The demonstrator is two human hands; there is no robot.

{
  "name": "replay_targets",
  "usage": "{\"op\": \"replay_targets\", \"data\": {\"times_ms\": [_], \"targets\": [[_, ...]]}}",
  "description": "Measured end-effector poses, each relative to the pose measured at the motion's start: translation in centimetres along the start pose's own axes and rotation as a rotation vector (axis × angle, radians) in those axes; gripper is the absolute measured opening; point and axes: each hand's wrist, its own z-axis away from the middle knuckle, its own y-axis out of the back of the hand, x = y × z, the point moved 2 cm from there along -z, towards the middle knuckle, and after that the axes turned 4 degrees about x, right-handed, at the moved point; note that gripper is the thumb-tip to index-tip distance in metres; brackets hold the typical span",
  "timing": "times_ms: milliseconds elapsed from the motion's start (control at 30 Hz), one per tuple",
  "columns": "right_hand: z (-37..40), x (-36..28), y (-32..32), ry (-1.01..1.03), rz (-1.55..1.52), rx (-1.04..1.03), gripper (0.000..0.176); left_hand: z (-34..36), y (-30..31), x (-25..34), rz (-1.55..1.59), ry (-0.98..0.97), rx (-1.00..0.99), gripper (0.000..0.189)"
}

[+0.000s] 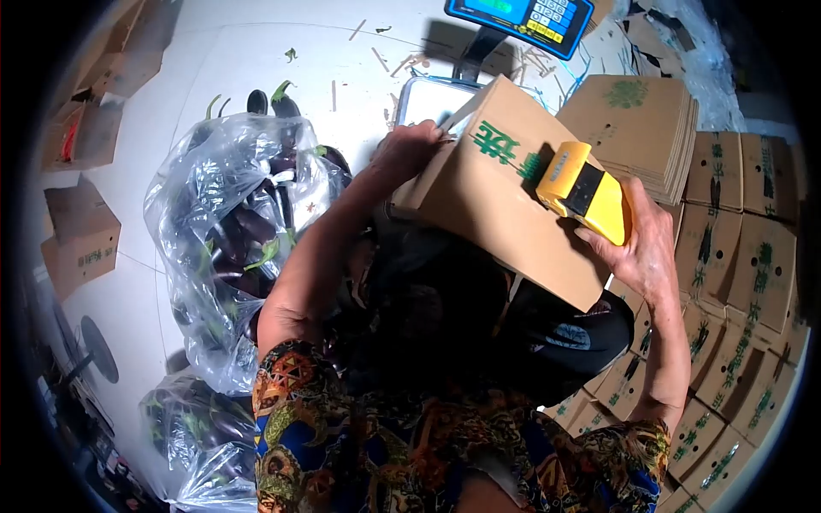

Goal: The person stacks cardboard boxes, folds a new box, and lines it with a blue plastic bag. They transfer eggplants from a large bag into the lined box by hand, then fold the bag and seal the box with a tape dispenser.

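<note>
A cardboard box [466, 197] with green print is tilted over my lap. At its upper left edge, my left hand [409, 152] is closed on the cardboard; part of the fingers is hidden by the box. My right hand [637, 241] is wrapped round a yellow tape dispenser [603, 209], whose other end lies against the box's face. Behind the box stands a scale, its pale tray [428, 101] partly covered by the box and its blue-framed display [505, 13] above. To the left, a clear plastic bag [192, 192] holds several eggplants [256, 224].
Flat cardboard sheets [637, 107] are stacked at the upper right. Printed boxes [714, 256] fill the right side. A second bag of eggplants [201, 419] lies at the lower left. Open boxes [81, 231] stand far left. Scraps [380, 60] litter the floor.
</note>
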Motion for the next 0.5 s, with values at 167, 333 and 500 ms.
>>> {"op": "replay_targets", "data": {"times_ms": [167, 333, 500], "targets": [[0.4, 0.3, -0.1, -0.006, -0.039, 0.045, 0.056, 0.6, -2.6, -2.9, -0.020, 0.231, -0.093, 0.025], [0.6, 0.3, -0.1, -0.019, -0.034, 0.046, 0.055, -0.2, -3.4, -4.9, -0.011, -0.157, 0.052, 0.011], [0.8, 1.1, -0.3, -0.049, -0.129, 0.078, 0.054, -4.0, -6.4, -2.2, 1.058, 0.298, 0.062, 0.023]]}}
